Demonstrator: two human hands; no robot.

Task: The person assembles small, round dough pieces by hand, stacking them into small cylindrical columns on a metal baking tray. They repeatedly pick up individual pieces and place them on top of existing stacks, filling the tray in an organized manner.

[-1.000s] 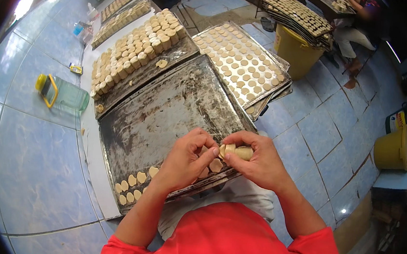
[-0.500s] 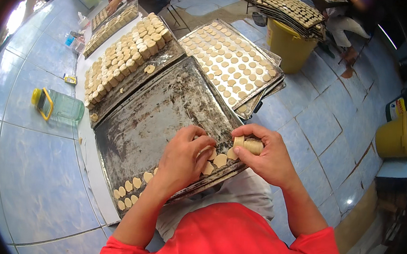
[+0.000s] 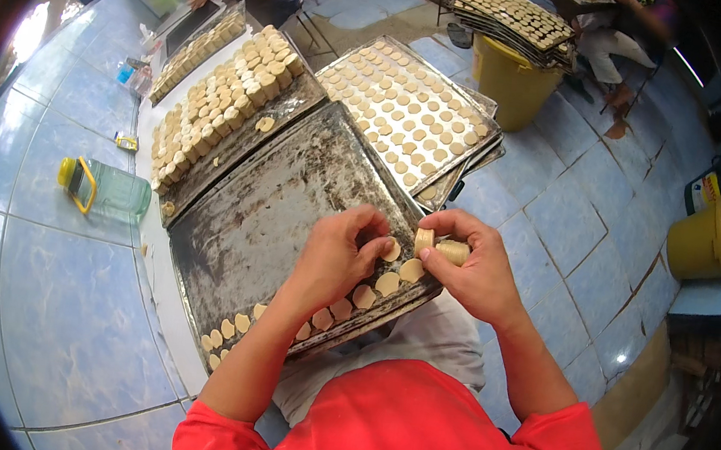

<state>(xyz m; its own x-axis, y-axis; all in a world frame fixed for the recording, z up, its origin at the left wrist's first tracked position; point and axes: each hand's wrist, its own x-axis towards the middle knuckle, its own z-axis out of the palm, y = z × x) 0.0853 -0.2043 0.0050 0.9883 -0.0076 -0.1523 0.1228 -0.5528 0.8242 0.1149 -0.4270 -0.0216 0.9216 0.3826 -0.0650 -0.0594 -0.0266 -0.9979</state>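
Observation:
A stack of thin, pale dough rounds (image 3: 452,252) lies in my right hand (image 3: 483,274), its fingers and thumb wrapped round it. My left hand (image 3: 337,253) is above the dark, worn baking tray (image 3: 274,187), fingertips and thumb closed at a single dough round (image 3: 392,250) close to the tray's right corner. Along the tray's near edge runs a row of flat rounds (image 3: 364,296), with more small rounds (image 3: 228,328) at its left end. My left forearm hides part of that row.
Beyond my tray stands a tray packed with stacked dough rounds (image 3: 226,97). To its right, a tray of spaced rounds (image 3: 405,109) rests on other trays. A clear jug (image 3: 115,191) is at the left. Yellow buckets (image 3: 514,84) and two other people are farther off.
My left hand has shifted up and slightly right, uncovering more of the near-edge row. My right hand stays nearly in place with the stack. The far-left person's arm has moved.

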